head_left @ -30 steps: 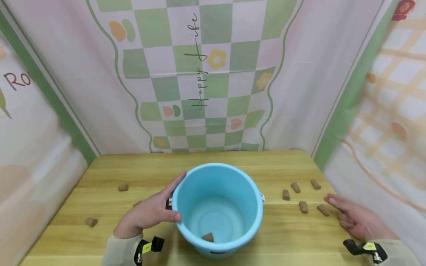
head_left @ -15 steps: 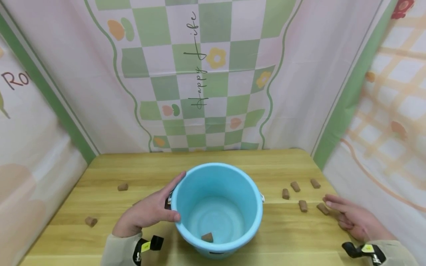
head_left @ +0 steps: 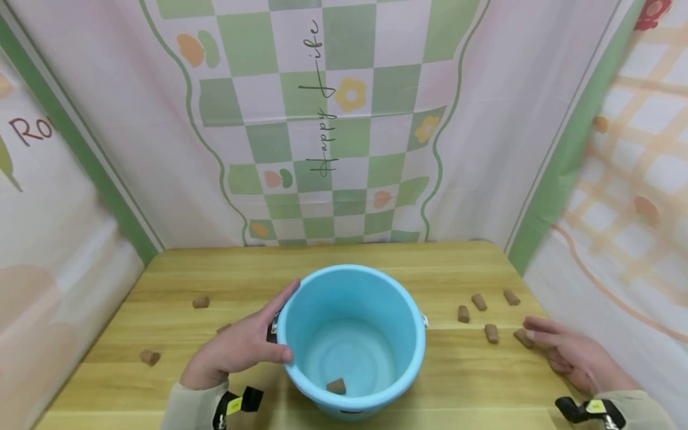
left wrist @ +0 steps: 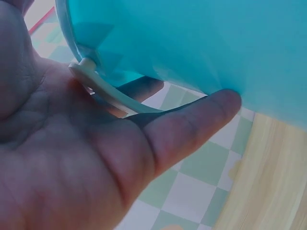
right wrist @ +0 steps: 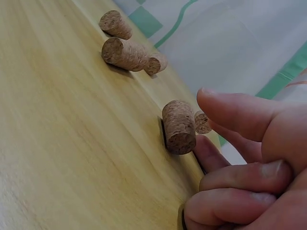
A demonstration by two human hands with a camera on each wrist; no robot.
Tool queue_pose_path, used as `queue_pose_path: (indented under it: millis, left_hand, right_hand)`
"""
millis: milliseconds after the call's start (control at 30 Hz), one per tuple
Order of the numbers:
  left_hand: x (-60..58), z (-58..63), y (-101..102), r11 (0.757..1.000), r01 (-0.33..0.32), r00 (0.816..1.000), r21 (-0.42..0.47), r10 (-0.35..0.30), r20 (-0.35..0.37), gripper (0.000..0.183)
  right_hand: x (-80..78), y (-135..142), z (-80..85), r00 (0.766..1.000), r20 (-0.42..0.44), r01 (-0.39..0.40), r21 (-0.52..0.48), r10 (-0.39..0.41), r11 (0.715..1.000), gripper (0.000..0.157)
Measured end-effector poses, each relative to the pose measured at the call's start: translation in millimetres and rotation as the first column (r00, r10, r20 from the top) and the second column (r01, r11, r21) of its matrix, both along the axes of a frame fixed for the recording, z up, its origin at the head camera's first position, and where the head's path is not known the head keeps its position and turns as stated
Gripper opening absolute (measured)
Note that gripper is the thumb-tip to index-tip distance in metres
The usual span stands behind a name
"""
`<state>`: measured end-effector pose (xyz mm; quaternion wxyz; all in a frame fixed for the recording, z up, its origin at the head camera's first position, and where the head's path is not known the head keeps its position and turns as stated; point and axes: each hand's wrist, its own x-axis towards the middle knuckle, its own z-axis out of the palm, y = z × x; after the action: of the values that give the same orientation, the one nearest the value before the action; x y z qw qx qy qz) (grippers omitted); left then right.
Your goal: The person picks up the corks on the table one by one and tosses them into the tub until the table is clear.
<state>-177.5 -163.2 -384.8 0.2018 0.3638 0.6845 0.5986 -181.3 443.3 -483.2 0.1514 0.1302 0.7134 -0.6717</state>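
Observation:
A light blue bucket (head_left: 352, 292) stands on the table, one cork (head_left: 336, 386) lying inside on its floor. My left hand (head_left: 236, 346) holds the bucket's left side, thumb at the rim and fingers spread along the outer wall. The pale handle (left wrist: 112, 93) runs between these fingers in the left wrist view. On the right, my right hand (head_left: 577, 358) reaches low to a cork (right wrist: 179, 127), thumb and index finger apart right beside it. Its other fingers are curled in near the tabletop. Several more corks (head_left: 491, 334) lie just beyond.
On the left of the wooden table (head_left: 419, 257) lie a cork (head_left: 150, 357), a second cork (head_left: 201, 302) farther back and a third cork (head_left: 223, 328) partly hidden by the left hand. Patterned cloth (head_left: 344, 137) hangs behind the table and along both sides.
My right thumb and index finger have come down closer around the nearest cork and now overlap its end in the head view. The left hand and the bucket have stayed in place.

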Motion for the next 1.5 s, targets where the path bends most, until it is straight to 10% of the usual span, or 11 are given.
queue_pose_path:
  millis: [600, 1000, 1267, 1500]
  left_hand:
    - [7.1, 0.0, 1.9, 1.0, -0.01, 0.999, -0.01, 0.01, -0.05, 0.1]
    - [9.5, -2.8, 0.0, 1.0, -0.022, 0.989, -0.008, 0.021, -0.144, 0.108]
    - [11.9, -3.6, -0.1, 0.999, -0.046, 0.994, -0.009, 0.045, -0.104, 0.108]
    - [12.8, -4.5, 1.7, 0.999, -0.046, 0.997, 0.002, 0.046, -0.068, 0.107]
  right_hand:
    - [-1.0, -4.2, -6.4, 0.998, -0.052, 0.041, 0.095, -0.036, 0.995, 0.031]
    - [-0.6, -7.8, -6.4, 0.998, -0.054, 0.033, 0.158, -0.025, 0.987, 0.07]
    - [1.4, -8.3, -2.5, 0.997, -0.039, 0.077, 0.182, -0.071, 0.98, 0.022]
    - [4.5, -13.4, 0.1, 0.996, -0.043, 0.083, 0.274, -0.074, 0.958, 0.055]
